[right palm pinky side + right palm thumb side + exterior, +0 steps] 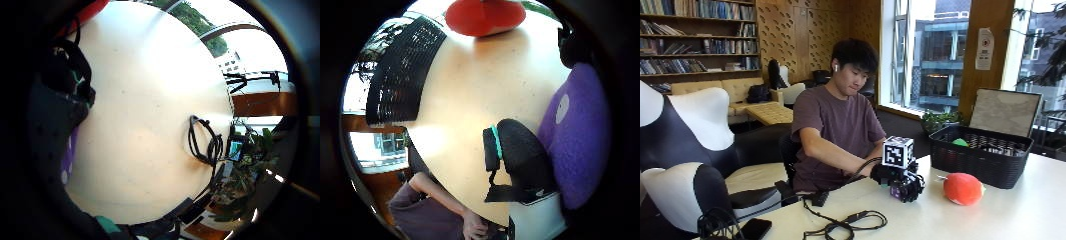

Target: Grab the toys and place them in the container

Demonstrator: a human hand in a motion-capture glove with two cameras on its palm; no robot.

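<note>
At the table's near edge my gloved right hand (903, 181) curls round a purple toy with white dots (895, 192), low over the tabletop. The toy fills the space beside my thumb (520, 150) in the thumb side view (580, 140). A sliver of it shows by the glove (55, 100) in the little finger side view (69, 156). A red-orange round toy (963, 188) (485, 17) lies on the table to the right of my hand. Behind it stands the black mesh basket (976, 161) (402, 75), with a green thing (960, 142) inside.
A looped black cable (848, 224) (202, 141) lies on the pale table (1013, 215) toward its left end, near a dark phone (754, 229). A board leans behind the basket. The person's bare hand (475, 230) stays at the table's edge.
</note>
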